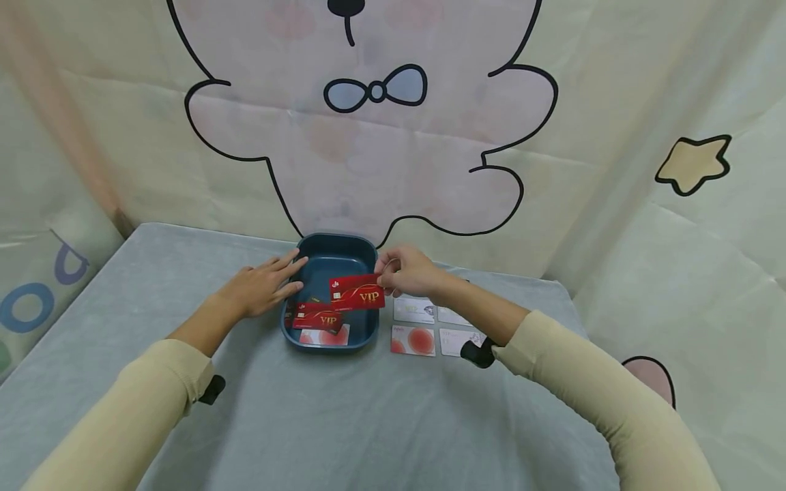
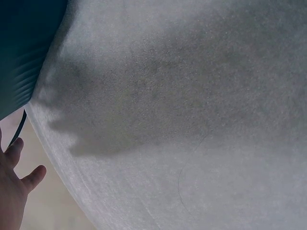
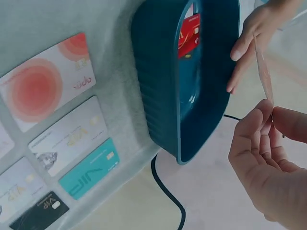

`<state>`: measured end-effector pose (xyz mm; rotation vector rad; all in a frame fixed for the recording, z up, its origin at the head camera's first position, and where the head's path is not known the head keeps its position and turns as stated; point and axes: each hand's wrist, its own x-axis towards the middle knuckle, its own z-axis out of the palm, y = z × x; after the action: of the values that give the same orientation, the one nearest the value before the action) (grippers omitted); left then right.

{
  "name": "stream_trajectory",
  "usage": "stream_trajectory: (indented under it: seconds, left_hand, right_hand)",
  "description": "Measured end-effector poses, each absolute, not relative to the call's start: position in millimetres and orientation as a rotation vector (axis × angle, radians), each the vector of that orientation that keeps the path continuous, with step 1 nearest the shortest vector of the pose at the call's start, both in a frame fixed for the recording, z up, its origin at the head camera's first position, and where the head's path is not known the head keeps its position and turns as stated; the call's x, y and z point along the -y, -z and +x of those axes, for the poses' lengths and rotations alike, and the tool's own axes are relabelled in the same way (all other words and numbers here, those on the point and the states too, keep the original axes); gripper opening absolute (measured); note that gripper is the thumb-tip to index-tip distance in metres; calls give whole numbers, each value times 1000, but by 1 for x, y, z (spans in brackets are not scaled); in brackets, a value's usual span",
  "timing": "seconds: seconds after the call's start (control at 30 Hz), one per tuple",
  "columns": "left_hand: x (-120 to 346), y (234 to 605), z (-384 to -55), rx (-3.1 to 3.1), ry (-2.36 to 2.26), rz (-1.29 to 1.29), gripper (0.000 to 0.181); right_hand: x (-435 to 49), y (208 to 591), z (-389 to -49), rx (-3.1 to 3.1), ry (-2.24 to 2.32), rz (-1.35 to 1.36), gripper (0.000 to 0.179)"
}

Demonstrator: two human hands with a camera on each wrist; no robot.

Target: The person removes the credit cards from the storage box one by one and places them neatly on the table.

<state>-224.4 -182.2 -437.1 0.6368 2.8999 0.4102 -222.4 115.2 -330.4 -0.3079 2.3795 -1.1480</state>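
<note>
My right hand (image 1: 405, 271) pinches a red VIP card (image 1: 356, 292) by its right end, over the blue bin (image 1: 338, 243). In the right wrist view the held card (image 3: 264, 72) shows nearly edge-on between thumb and fingers. Inside the bin lie another red VIP card (image 1: 316, 316) and a white card with red circles (image 1: 319, 337), with part of a dark card peeking out. My left hand (image 1: 264, 286), fingers spread and fairly straight, rests at the bin's left rim; the left wrist view catches only part of this hand (image 2: 14, 187).
Right of the bin, several cards lie in rows on the grey cloth-covered table (image 1: 368, 423): a red-circle card (image 1: 413, 340), a white VIP card (image 3: 69, 136), a teal VIP card (image 3: 90, 168) and a black card (image 3: 41, 213). A printed curtain (image 1: 417, 170) hangs behind the table.
</note>
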Motion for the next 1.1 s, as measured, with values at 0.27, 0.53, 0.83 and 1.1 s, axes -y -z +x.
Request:
stream_trajectory:
  seconds: [0.27, 0.53, 0.83, 1.1]
  left_hand:
    - [179, 436, -223, -2895, -418, 644, 63]
    - [180, 435, -224, -2906, -406, 645, 64]
    - [180, 435, -225, -2900, -390, 623, 64]
    - [180, 433, -223, -2893, -406, 625, 64]
  right_hand:
    - [-149, 321, -199, -2332, 1125, -303, 12]
    - [-197, 348, -186, -2316, 1090, -253, 13]
    - [-221, 390, -175, -2239, 1050, -177, 16]
    - [-232, 420, -164, -2264, 1006, -191, 12]
